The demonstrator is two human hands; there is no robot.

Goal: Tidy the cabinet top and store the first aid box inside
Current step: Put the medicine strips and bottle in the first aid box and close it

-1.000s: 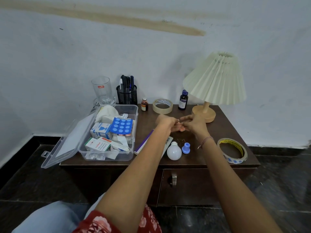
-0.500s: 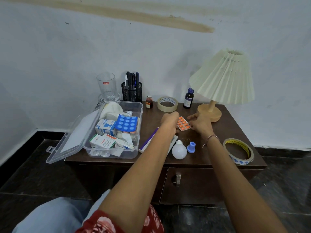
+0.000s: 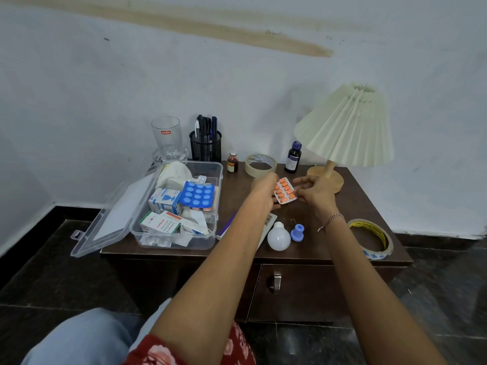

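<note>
Between our left hand and right hand, a blister strip shows two rows of orange tablets. Left of our hands, the clear first aid box carries a blue blister pack dotted with paler blue pills. Nearer us than the hands, a white bulb and a blue cap lie on the dark brown bench. Right of our hands: a cream pleated lampshade and a yellow-and-white tape roll.

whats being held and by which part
The left hand holds the orange pill strip by its left edge; the right hand is open beside it.
</note>
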